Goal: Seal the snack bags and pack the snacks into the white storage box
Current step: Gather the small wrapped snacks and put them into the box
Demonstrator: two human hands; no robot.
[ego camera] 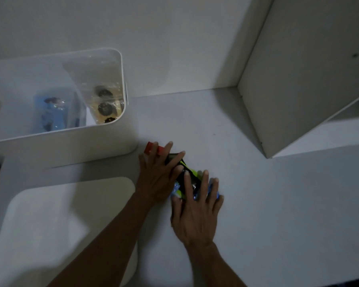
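White storage box (104,139), red clip (152,148), black-and-lime snack bag (190,174), perhaps blue-edged

The worktop (278,204) looks smooth and matt white, the storage box (112,141) matt white plastic, and the snack bag (188,175) glossy, crinkled film.

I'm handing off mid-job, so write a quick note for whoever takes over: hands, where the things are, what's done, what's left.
Left hand: fingers straight, pressing the snack bag near its red clip.
Right hand: flat, fingers spread over the bag's lower end. Neither has a curled grip.
Box: open, on the table at left; the lid lies in front of it.
Done: a clear bag of dark cookies and a blue pack are inside.
Left: finish sealing this bag (clip state unclear) and put it in the box.
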